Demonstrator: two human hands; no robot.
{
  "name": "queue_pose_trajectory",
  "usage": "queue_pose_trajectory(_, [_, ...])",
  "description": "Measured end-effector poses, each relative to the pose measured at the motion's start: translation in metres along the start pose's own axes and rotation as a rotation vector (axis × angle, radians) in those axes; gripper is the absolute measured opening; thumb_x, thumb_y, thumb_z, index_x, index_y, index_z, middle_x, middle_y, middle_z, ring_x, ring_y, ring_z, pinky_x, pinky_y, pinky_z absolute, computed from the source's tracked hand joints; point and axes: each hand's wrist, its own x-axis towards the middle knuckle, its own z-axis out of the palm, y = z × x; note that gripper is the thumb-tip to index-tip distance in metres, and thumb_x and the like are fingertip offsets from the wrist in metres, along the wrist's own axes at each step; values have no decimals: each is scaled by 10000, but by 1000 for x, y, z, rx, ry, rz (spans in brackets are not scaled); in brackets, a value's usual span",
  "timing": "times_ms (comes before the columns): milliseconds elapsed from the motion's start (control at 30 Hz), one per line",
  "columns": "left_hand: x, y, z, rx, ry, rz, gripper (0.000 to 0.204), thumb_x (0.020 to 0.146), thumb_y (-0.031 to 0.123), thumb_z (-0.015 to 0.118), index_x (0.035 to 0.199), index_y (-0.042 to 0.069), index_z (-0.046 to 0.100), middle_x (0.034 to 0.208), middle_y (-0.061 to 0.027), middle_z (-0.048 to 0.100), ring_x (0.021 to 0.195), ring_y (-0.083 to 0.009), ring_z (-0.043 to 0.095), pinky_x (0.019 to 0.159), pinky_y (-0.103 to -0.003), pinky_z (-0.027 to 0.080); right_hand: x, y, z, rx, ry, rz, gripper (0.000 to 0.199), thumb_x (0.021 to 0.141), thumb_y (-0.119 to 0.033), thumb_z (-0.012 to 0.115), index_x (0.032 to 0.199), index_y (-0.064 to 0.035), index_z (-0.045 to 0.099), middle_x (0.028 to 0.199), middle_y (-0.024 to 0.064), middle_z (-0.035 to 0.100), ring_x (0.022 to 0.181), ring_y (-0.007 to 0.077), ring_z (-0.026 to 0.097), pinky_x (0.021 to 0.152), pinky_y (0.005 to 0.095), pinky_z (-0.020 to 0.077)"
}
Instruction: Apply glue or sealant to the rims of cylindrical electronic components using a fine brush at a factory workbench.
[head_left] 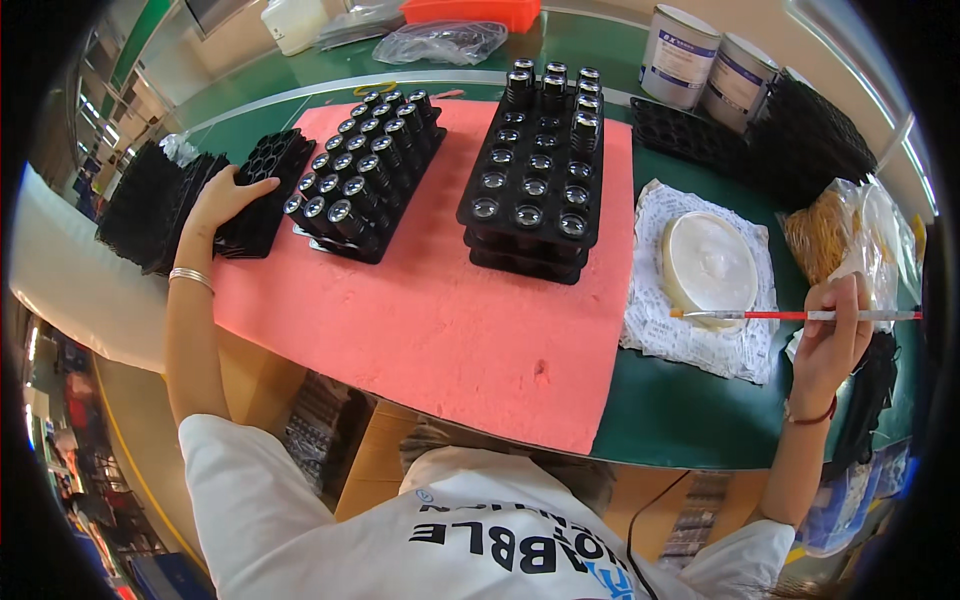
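My left hand (228, 200) rests on a black plastic tray (278, 158) with round holes, its thumb stretched out across the top and apart from the fingers. In my right hand (838, 335) is a thin paintbrush (775, 315) with a red and clear handle, lying level. The bristles point left, at the near rim of a round, shallow dish (672, 262) of pale substance. Under the dish lies a printed paper sheet (650, 345). Two black trays filled with lens-topped black cylinders, the left tray (365, 180) and the right tray (540, 160), stand between my hands.
A pink mat (440, 320) covers the table's middle. More black trays stack at the far left (150, 215) and far right (815, 125). Two cans (680, 55) stand at the back right. A clear bag (850, 230) of tan material lies beyond my right hand.
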Motion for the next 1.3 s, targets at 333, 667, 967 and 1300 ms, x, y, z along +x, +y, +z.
queue_pose_trajectory(333, [18, -1, -7, -53, -14, -30, 962, 607, 578, 701, 1222, -116, 446, 1222, -276, 499, 1157, -323, 493, 977, -346, 370, 1, -1, -2, 44, 63, 39, 265, 931, -171, 484, 699, -47, 518, 579, 14, 477, 424, 42, 387, 372, 162, 273])
queue_pose_trajectory(667, [-52, 119, -64, -75, 154, 207, 868, 637, 529, 724, 1244, -35, 466, 1083, -231, 581, 1027, -273, 566, 892, -341, 418, 4, -7, 2, 17, 104, 48, 270, 929, -177, 488, 687, -56, 499, 577, 12, 478, 424, 36, 382, 376, 156, 261])
queue_pose_trajectory(967, [-53, 164, -38, 134, -54, 295, 950, 593, 676, 631, 1162, -74, 510, 1049, -241, 606, 1004, -340, 585, 871, -369, 442, 3, -8, -2, 34, 72, 23, 262, 931, -170, 488, 697, -53, 504, 574, 14, 477, 419, 40, 385, 371, 159, 270])
queue_pose_trajectory(1300, [-26, 175, -32, 184, -42, 318, 924, 617, 715, 576, 1083, -82, 558, 1018, -255, 613, 965, -360, 594, 843, -374, 450, 3, -9, -4, 62, 82, 0, 243, 925, -171, 503, 716, -48, 525, 580, 17, 487, 417, 36, 385, 367, 155, 273])
